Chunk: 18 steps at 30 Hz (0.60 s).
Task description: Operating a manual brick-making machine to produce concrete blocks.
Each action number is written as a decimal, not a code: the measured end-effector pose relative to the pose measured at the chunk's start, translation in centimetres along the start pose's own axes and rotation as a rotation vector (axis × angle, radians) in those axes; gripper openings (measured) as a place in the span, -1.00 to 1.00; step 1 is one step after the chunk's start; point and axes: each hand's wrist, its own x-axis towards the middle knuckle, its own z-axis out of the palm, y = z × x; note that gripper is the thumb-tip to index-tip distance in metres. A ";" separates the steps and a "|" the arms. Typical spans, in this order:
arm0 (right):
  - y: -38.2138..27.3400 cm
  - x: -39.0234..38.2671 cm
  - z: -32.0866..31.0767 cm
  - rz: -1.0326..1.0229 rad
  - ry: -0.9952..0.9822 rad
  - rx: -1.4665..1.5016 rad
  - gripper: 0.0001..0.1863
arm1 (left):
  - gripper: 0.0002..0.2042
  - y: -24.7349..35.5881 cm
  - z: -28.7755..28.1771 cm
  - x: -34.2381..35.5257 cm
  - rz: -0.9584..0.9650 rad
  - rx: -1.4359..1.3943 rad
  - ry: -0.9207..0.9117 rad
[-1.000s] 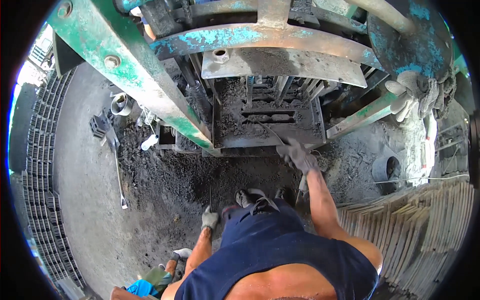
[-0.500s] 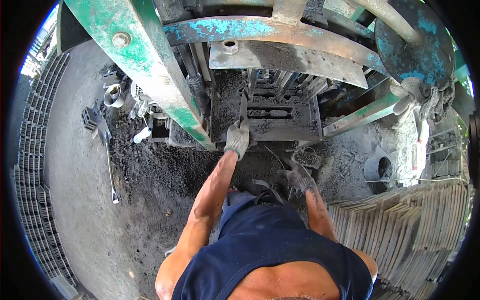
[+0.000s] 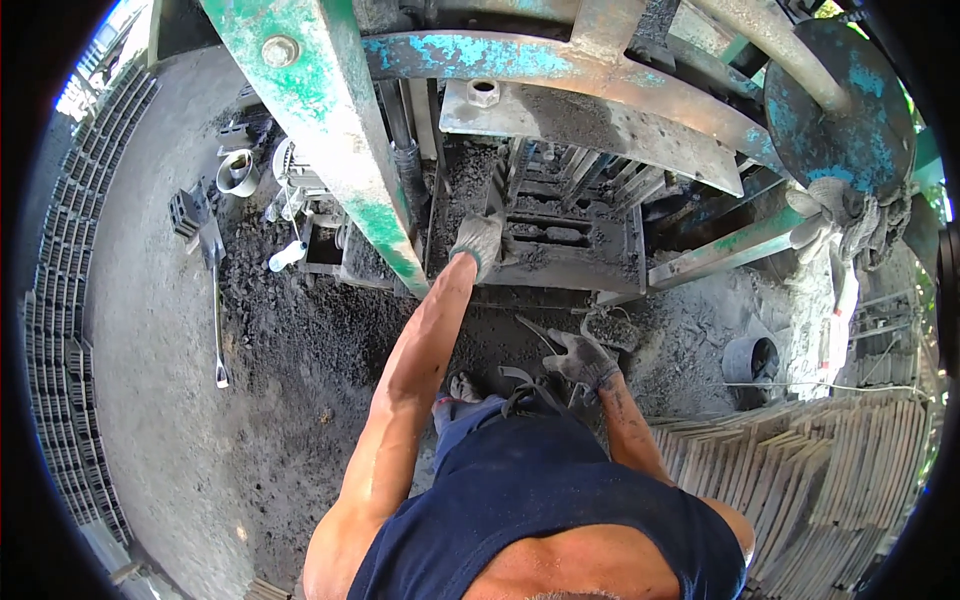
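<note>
My left hand [image 3: 478, 243], in a pale knitted glove, reaches forward over the machine's mould bed [image 3: 570, 262]. Its fingers are closed around a flat, dark metal blade [image 3: 496, 188] that points away from me, beside the slotted mould [image 3: 548, 232]; the glove hides the grip end. Lower and to the right, my right hand [image 3: 584, 362] wears a grimy glove and is closed at the near end of a thin rod [image 3: 532, 327]. Dark, crumbly mix [image 3: 462, 185] lies along the mould's left side.
A green post [image 3: 345, 150] slants down left of my left arm. Overhead are a blue-flecked curved bar [image 3: 470, 56] and a metal plate [image 3: 590, 125]. A shovel [image 3: 217, 300] and buckets [image 3: 238, 173] lie left. Stacked boards [image 3: 770, 460] and a grey bucket [image 3: 752, 360] stand right.
My left hand has moved forward with the blade, which now reaches deeper beside the mould. My right hand and the thin rod have shifted slightly left and nearer to me. The view has tilted a little.
</note>
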 end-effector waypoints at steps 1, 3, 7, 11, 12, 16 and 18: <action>0.3 0.2 -0.1 0.007 0.007 0.002 -0.18 | -0.75 0.8 0.1 1.9 0.005 -0.002 -0.004; 0.9 -1.2 -0.1 0.043 0.022 0.019 -0.18 | -0.58 4.3 0.9 3.2 -0.336 -0.142 0.081; 1.3 -2.8 -1.3 0.103 0.073 0.003 -0.16 | -0.60 3.2 0.0 5.5 0.153 0.346 0.098; -0.5 -3.0 -1.2 0.087 0.063 -0.073 -0.18 | -0.78 -3.7 -5.8 8.0 0.207 0.381 -0.056; 3.2 -4.6 -1.4 0.253 0.118 -0.043 -0.18 | -0.77 6.2 -2.5 7.2 0.505 1.124 -0.270; 4.2 -4.3 -0.5 0.223 0.067 -0.056 -0.20 | -0.71 11.0 -6.3 4.5 -0.233 -0.196 -0.091; 4.4 -3.7 0.4 0.220 0.027 0.058 -0.22 | -0.72 5.8 -4.8 8.5 -0.143 -0.109 -0.130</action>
